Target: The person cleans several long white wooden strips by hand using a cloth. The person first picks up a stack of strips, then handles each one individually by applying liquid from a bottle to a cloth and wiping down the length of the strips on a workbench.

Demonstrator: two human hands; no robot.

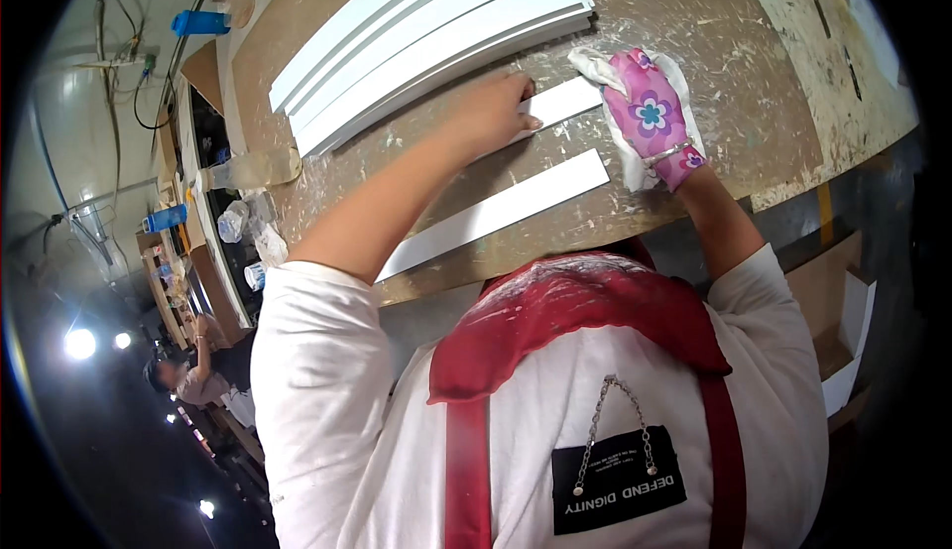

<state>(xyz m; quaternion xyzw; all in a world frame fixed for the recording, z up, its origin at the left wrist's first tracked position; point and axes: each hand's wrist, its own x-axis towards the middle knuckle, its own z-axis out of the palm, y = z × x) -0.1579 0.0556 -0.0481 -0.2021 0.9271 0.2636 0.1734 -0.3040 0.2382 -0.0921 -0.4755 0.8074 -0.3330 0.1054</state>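
Note:
My bare left hand [493, 113] is closed around a narrow white strip [562, 103] that lies on the worn brown tabletop. At the strip's right end, my right hand [650, 113], in a pink flowered glove, presses a white cloth [635, 164] that hangs out on both sides of the palm. The cloth touches the strip's end. Nearer to me rests a second white strip [506, 210], apart from both hands. Beyond my left hand stands a stack of long white boards [426, 38]. My left fingertips are partly hidden behind the hand.
A clear bottle [253, 169] lies at the table's left edge, with crumpled plastic [235, 220] beside it. A blue-capped container [201, 22] sits at the far left. An open cardboard box [831, 321] is below the right side. Another person [198, 380] works at the far left.

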